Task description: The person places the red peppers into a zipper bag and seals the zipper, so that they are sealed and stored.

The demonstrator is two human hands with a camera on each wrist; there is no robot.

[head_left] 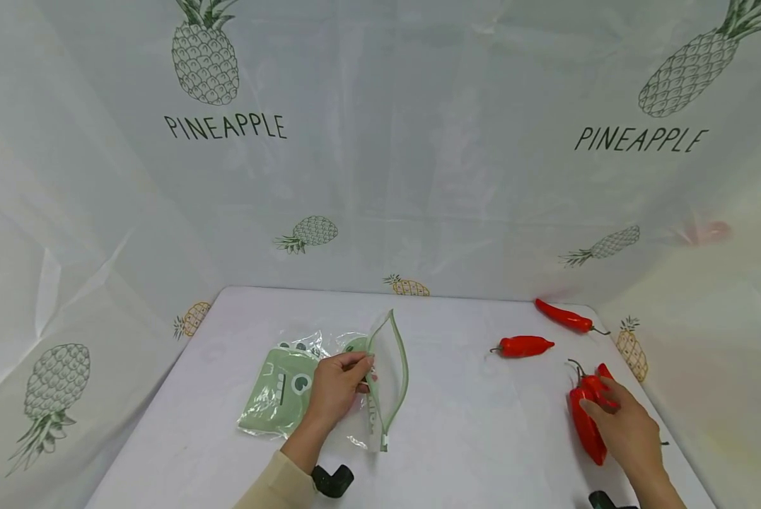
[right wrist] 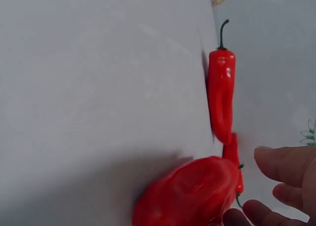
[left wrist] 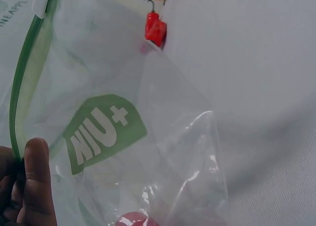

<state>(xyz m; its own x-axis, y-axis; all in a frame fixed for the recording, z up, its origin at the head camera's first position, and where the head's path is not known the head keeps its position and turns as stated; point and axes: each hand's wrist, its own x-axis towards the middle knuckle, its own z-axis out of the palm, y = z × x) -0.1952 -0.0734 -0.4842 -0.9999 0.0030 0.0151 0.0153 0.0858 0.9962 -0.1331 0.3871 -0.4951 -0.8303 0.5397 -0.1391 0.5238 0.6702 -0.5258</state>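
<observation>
My left hand (head_left: 339,389) pinches the rim of a clear zip bag (left wrist: 182,137) between thumb and fingers. The bag's green-edged mouth (head_left: 406,375) gapes toward the right, and a green "NIU+" print shows in the left wrist view. Something red (left wrist: 136,219) is partly visible low behind the plastic; its kind is unclear. At the right, my right hand (head_left: 629,428) is over a cluster of red peppers, thumb and fingers spread around a large red pepper (right wrist: 192,191). Whether the fingertips touch it is hard to tell. Another pepper's stem pokes out beside the hand.
Left of my left hand lies clear plastic with a green cartoon face (head_left: 285,389). Two red peppers lie farther back, one pepper (head_left: 523,346) inward and another pepper (head_left: 568,318) by the far right corner. Pineapple-print sheeting (head_left: 419,177) surrounds the white table (head_left: 469,452).
</observation>
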